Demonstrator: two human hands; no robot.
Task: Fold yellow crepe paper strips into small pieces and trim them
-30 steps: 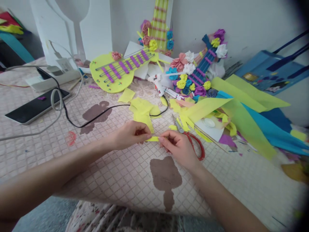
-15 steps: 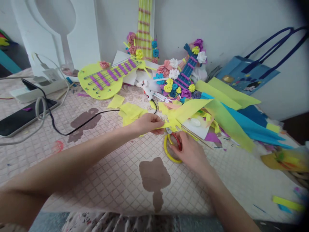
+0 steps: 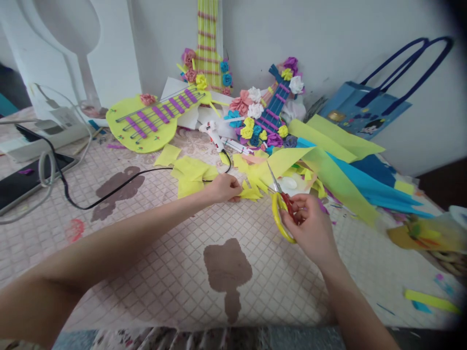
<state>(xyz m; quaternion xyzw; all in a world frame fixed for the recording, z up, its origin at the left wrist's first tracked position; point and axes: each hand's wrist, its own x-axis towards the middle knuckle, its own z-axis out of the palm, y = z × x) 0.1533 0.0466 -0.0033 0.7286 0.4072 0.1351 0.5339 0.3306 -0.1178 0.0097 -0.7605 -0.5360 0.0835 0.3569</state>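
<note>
My right hand (image 3: 310, 223) is wrapped around a pair of scissors (image 3: 280, 216) with red and yellow handles. The blades look closed and point up and away from me, over the paper scraps. To the left, my left hand (image 3: 226, 187) has its fingers pinched at the edge of a small cut piece of yellow crepe paper (image 3: 251, 191). Beyond it, a long yellow crepe paper strip (image 3: 288, 159) lies bent over the pile. Loose yellow paper squares (image 3: 191, 170) rest just behind my left wrist.
A white glue gun (image 3: 212, 135) with a black cord stands behind the scraps. Farther back are a yellow paper guitar (image 3: 140, 127) and a blue one (image 3: 277, 104) with paper flowers. Blue crepe paper (image 3: 365, 182) and a blue bag (image 3: 359, 109) are right; a phone (image 3: 32, 182) lies left.
The scissors have moved right and up, away from my left hand and the yellow paper, and their blades now show. The cut piece by my left fingers is apart from the scissors.
</note>
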